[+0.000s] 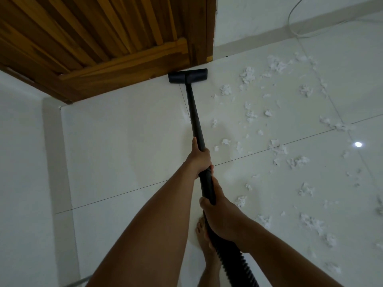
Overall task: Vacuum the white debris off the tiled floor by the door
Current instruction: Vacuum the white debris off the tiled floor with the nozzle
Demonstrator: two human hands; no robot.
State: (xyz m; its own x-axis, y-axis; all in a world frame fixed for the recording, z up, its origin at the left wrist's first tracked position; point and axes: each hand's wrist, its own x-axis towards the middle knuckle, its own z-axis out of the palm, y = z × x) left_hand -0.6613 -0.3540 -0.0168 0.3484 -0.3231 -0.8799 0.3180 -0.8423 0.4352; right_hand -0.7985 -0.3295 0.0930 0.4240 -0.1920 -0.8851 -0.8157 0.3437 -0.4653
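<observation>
A black vacuum wand (195, 119) runs from my hands to its flat floor head (187, 75), which rests on the white tiled floor (124, 141) right against the bottom of the wooden door (93, 38). My left hand (200, 157) grips the wand higher up. My right hand (219, 216) grips it lower, where the ribbed hose (234, 259) begins. White crumpled debris (247, 74) lies scattered over the tiles to the right of the wand, from near the door frame down to the lower right.
A white wall with a grey skirting strip (60, 162) borders the floor on the left. A thin white cable (292, 23) curls on the floor at the top right. My bare foot (204, 239) stands under the hose. A ceiling light reflects off a tile (358, 144).
</observation>
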